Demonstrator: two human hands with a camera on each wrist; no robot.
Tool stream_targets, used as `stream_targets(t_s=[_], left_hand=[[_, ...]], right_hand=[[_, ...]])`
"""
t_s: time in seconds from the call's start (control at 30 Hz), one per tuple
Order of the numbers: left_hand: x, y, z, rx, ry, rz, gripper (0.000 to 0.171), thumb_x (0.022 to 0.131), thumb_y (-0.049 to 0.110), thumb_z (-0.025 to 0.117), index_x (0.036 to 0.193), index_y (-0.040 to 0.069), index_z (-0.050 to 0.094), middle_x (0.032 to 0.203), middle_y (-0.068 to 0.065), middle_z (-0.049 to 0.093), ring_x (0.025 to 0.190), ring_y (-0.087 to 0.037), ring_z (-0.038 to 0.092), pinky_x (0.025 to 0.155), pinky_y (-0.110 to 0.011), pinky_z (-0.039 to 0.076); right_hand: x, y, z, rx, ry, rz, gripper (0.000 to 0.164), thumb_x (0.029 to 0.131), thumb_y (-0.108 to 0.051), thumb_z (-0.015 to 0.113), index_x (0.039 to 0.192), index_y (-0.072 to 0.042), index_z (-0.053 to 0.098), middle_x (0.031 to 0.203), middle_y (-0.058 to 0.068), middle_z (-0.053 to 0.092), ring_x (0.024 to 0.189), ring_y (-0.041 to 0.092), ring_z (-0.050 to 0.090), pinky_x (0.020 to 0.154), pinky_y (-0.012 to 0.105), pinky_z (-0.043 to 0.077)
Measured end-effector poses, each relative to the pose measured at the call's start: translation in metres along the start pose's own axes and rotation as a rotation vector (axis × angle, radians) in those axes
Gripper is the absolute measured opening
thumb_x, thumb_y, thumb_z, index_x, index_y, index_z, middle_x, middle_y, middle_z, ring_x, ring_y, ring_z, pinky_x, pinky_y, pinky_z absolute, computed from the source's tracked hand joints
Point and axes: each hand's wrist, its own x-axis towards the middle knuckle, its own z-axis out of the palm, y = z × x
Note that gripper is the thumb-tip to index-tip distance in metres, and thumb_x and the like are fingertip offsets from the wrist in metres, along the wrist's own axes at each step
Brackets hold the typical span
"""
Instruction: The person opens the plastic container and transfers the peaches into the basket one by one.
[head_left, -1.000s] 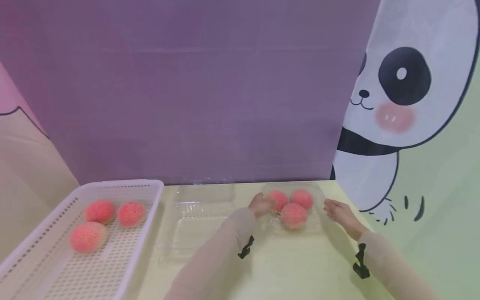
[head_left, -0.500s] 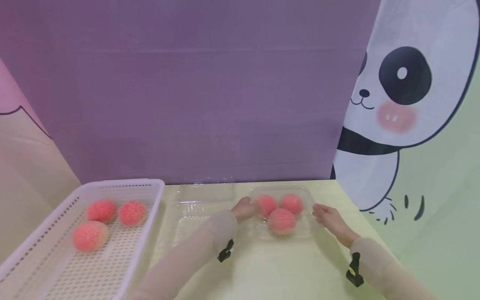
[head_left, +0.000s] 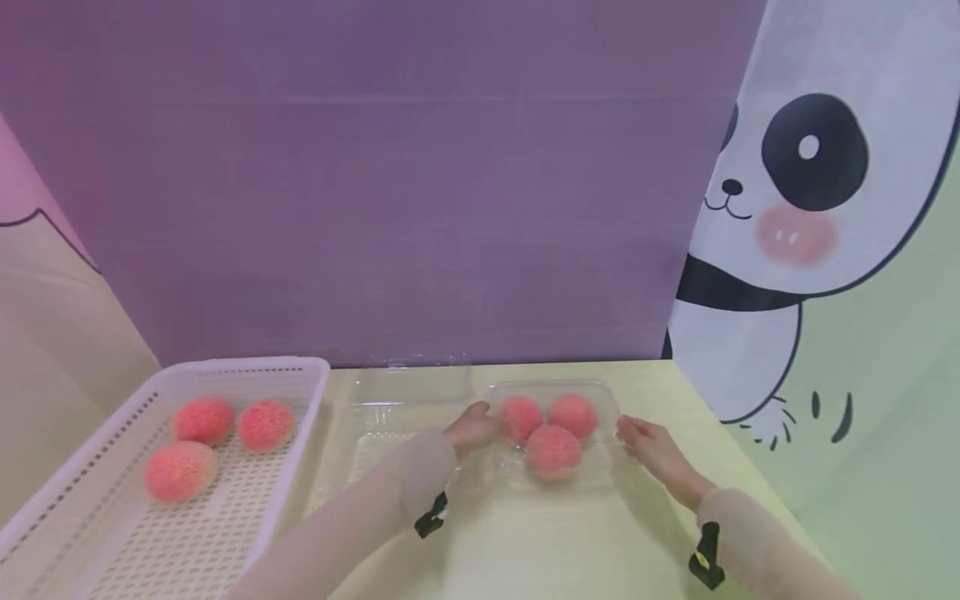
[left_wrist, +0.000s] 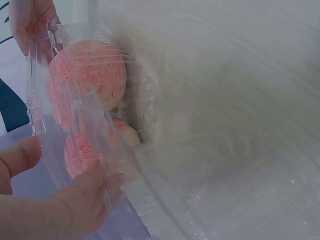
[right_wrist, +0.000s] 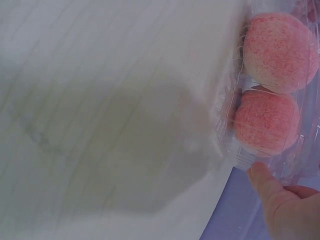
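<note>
Between both hands is a clear plastic clamshell box (head_left: 606, 477) with three pink, rough-surfaced, peach-like balls (head_left: 553, 452) inside. My left hand (head_left: 476, 428) grips the box's left side; in the left wrist view its thumb (left_wrist: 25, 154) and fingers (left_wrist: 92, 187) lie on either side of the plastic. My right hand (head_left: 656, 454) holds the opposite end, its thumb (right_wrist: 261, 176) against the box's corner in the right wrist view. Clear plastic walls surround the balls in both wrist views.
On the left stands a white perforated basket (head_left: 300, 454) holding three similar pink balls (head_left: 180, 472). Another clear plastic box (head_left: 412, 387), its lid raised, sits between basket and hands. A purple cloth (head_left: 420, 208) hangs behind the pale table (head_left: 540, 550).
Both hands have moved left and slightly toward me, bringing the plastic box with its three balls along. The basket and the other box stay where they were.
</note>
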Motion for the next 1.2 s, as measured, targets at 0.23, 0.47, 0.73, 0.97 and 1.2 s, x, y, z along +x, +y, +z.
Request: stream_targets(t_s=[0.23,0.47,0.73,0.97,1.2], left_hand=[[-0.002,0.000,-0.002,0.015,-0.016,0.001,0.081,0.079,0.022,0.064,0.142,-0.003,0.020,0.145,-0.025,0.026,0.131,-0.045,0.026,0.105,-0.063,0.020],[0.001,-0.003,0.000,0.049,0.012,0.087,0.078,0.083,0.020,0.060,0.143,-0.004,0.017,0.146,-0.025,0.024,0.133,-0.042,0.024,0.109,-0.057,0.020],[0.002,0.005,0.005,0.424,-0.053,0.321,0.069,0.082,0.031,0.064,0.139,0.005,0.036,0.150,-0.016,0.023,0.139,-0.032,0.017,0.111,-0.050,0.021],[-0.003,0.003,0.014,0.774,-0.114,0.393,0.099,0.064,0.029,0.082,0.144,0.009,0.026,0.153,-0.013,0.014,0.140,-0.027,0.015,0.111,-0.040,0.026],[-0.006,0.000,0.013,1.013,-0.103,0.475,0.093,0.075,0.038,0.073,0.144,0.002,0.023,0.151,-0.022,0.012,0.140,-0.032,0.012,0.111,-0.036,0.028]], right_hand=[[0.000,0.000,0.002,0.012,0.008,-0.008,0.061,0.099,-0.035,0.032,0.135,0.015,0.029,0.132,0.033,0.041,0.119,0.044,0.045,0.098,0.046,0.043],[0.001,0.007,-0.005,0.045,-0.069,0.004,0.072,0.096,-0.044,0.038,0.141,0.008,0.020,0.142,0.029,0.030,0.128,0.042,0.036,0.105,0.049,0.034],[0.005,0.026,-0.008,0.018,-0.163,-0.061,0.096,0.079,-0.026,0.070,0.146,-0.001,0.005,0.151,0.023,0.009,0.137,0.042,0.010,0.109,0.056,0.013],[0.006,0.031,0.000,0.057,-0.179,-0.116,0.107,0.073,-0.017,0.075,0.145,-0.001,-0.003,0.152,0.020,0.005,0.138,0.040,0.007,0.110,0.056,0.009],[0.008,0.033,0.004,0.123,-0.186,-0.108,0.104,0.077,-0.012,0.071,0.144,0.002,-0.007,0.151,0.022,0.002,0.138,0.041,0.006,0.111,0.053,0.008]])
